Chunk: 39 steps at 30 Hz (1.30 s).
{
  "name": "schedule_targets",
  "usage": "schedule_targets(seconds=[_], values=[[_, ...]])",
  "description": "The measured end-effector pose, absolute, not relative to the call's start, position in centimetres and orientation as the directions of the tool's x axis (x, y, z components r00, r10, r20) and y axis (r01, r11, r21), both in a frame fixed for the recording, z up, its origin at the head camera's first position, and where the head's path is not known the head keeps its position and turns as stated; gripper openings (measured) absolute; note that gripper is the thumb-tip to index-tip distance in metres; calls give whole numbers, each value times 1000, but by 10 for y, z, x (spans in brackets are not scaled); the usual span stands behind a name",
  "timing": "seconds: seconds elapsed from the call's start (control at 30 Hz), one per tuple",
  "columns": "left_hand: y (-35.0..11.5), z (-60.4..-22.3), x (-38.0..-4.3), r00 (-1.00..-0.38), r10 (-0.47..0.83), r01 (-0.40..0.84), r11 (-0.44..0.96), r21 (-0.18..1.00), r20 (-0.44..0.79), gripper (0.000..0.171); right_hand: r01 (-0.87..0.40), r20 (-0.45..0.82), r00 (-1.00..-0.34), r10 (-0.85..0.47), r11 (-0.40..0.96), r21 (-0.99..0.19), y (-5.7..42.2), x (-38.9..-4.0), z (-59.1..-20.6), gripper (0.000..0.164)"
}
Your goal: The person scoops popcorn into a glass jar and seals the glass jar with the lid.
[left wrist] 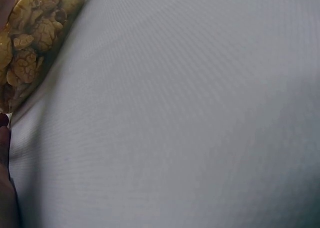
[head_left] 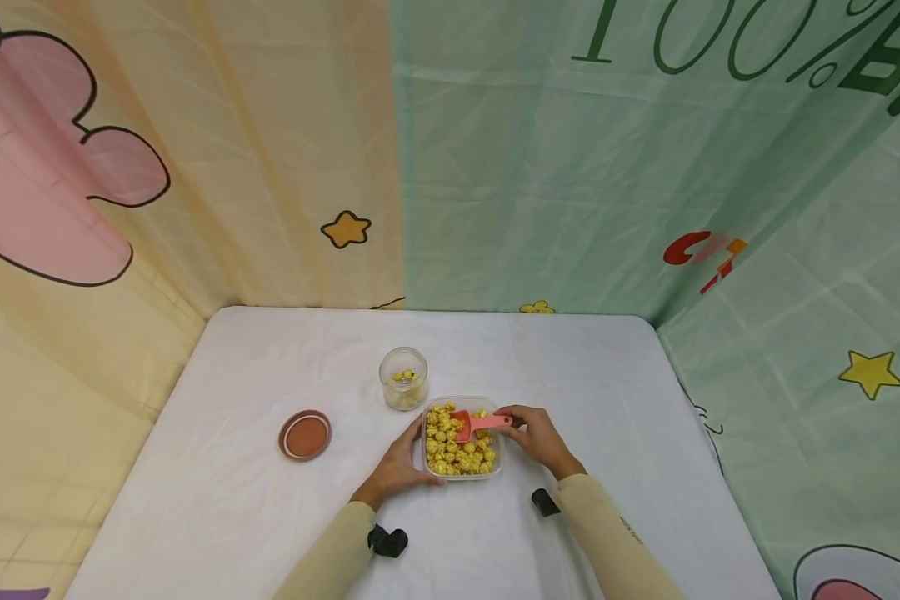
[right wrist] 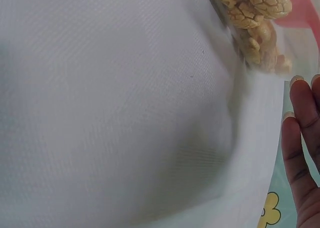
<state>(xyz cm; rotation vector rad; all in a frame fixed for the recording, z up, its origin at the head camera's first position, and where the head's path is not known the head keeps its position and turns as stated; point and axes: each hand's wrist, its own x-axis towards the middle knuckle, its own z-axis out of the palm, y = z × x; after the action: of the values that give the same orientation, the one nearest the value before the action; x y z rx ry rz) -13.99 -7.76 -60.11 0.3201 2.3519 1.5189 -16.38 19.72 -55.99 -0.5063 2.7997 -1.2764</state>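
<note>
A clear plastic container [head_left: 461, 477] filled with yellow popcorn [head_left: 450, 450] stands on the white table. My left hand [head_left: 399, 468] holds its left side, the thumb along the front edge and the fingers toward the back. With my right hand [head_left: 540, 437] I pinch the handle of a red scoop [head_left: 487, 422], whose head lies in the popcorn. Part of the scoop [right wrist: 300, 10] also shows in the right wrist view, where several fingers [right wrist: 298, 148] look fairly straight. The left wrist view catches popcorn [left wrist: 30, 42] behind the container wall.
A clear round jar [head_left: 403, 392] with a little popcorn inside stands behind the container, to its left. Farther left lies a round brown lid [head_left: 304, 436]. The white table [head_left: 570, 358] is bordered by printed curtains [head_left: 495, 167] at the back and sides.
</note>
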Motion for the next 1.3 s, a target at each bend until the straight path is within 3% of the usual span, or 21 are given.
schedule_targets(seconds=[0.5,0.93,1.3], values=[[-78,-604,-140,-921,352,0,427,904,-166,119,-304,193,-946,-259,511,-804,198,-159,-574,23],[-78,-602,-142,-917,364,9,428,904,-163,120,-143,72,-980,-184,407,-902,200,-159,-575,24],[-79,-600,-141,-919,360,9,425,905,-159,121,-87,30,-985,-171,335,-938,204,-156,-572,21]])
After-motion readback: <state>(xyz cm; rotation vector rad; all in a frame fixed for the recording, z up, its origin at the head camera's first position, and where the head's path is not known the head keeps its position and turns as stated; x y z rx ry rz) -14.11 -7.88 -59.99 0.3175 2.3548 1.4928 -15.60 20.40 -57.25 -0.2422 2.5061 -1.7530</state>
